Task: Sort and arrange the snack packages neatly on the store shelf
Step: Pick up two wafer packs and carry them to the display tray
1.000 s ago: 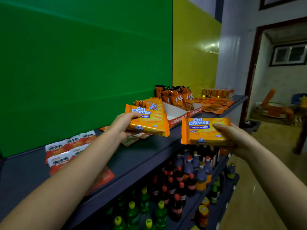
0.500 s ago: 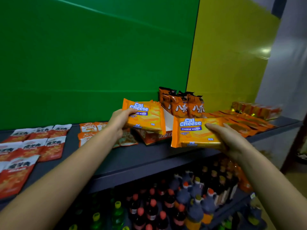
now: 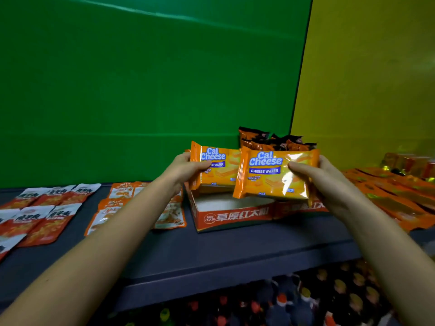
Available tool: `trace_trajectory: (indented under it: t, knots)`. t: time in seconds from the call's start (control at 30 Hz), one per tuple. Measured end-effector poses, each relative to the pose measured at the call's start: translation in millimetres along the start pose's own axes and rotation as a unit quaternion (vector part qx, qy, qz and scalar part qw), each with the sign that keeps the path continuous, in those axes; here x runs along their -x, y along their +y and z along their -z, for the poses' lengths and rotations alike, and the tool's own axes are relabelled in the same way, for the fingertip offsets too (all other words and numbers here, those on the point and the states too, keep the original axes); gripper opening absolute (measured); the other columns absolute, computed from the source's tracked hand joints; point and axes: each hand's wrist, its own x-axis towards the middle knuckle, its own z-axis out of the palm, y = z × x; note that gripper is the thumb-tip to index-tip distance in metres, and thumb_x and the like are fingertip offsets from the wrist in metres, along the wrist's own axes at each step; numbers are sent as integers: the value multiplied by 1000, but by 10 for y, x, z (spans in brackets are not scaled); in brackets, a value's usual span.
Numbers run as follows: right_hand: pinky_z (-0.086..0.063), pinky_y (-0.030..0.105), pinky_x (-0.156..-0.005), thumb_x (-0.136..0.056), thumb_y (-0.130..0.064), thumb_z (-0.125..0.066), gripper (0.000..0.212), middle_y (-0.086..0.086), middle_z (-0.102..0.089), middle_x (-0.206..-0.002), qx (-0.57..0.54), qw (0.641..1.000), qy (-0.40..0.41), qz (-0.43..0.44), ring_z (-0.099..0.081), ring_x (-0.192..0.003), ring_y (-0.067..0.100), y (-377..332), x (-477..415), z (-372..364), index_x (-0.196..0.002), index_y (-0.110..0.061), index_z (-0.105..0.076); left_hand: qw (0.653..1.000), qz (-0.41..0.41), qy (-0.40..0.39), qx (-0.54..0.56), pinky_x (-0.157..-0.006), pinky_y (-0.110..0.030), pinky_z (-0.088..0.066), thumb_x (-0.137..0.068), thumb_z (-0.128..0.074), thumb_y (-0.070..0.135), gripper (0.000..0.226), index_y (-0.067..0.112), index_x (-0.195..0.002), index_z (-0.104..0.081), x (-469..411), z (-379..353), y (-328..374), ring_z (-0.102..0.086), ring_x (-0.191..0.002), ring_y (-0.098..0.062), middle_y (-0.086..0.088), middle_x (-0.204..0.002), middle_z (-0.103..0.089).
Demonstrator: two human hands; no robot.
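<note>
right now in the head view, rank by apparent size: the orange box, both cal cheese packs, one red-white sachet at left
1. orange box
2. right cal cheese pack and left cal cheese pack: alike, right one nearer, so unranked
3. red-white sachet

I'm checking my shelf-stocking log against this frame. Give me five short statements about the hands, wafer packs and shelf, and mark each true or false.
1. The left hand grips the left Cal Cheese pack, and the right hand grips the right Cal Cheese pack. True.
2. The right Cal Cheese pack overlaps the front of the left one. True.
3. The cardboard tray below them is full. False: its visible white floor is bare.
4. The back wall is all green. False: green on the left, yellow on the right.
5. Bottles stand beneath the shelf. True.
</note>
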Motion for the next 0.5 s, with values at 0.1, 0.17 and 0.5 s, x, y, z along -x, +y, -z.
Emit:
trace_trajectory:
  t: [0.1,0.17,0.5]
  knots:
    - [-52,42,-88,-82,-24,-68,43,6,-63,-113,27,999,-17,31,-65,-94,23,12,-193,-8,-118,-21,-44,998,-11,5,-55,-54,-15,-52,-84,-65,7,33,6,-116,-57,-163,-50,-52,-60,-63,-10,-8,-96,-64]
    - [-52,42,-89,-83,-25,-68,42,3,-63,-109,40,998,-29,47,-64,-96,22,34,-295,-17,-116,-22,-44,995,-35,11,-97,-61,-17,-52,-83,-67,5,36,4,-117,-57,-266,-64,-107,-58,-68,-11,-11,-105,-64]
    - [-53,18,-58,-85,-15,-65,36,-4,-60,-93,79,979,-168,79,-61,-78,7,89,-703,-213,-111,-15,-41,944,-94,79,-305,-83,-38,-52,-72,-77,16,33,8,-101,-63,-459,-138,-222,-64,-95,-32,-17,-104,-69]
